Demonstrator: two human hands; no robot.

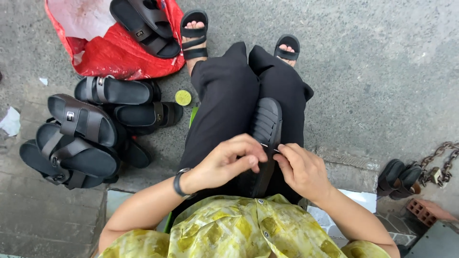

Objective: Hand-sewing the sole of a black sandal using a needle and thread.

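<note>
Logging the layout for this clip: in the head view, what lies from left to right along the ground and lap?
Pile of dark sandals → small round green lid → left hand → black sandal sole on the lap → right hand → rusty chain.

Head camera looks straight down over a seated person's lap.
Close on the lap; the concrete ground point(373, 57) fills the view's edges, feet toward the top.
</note>
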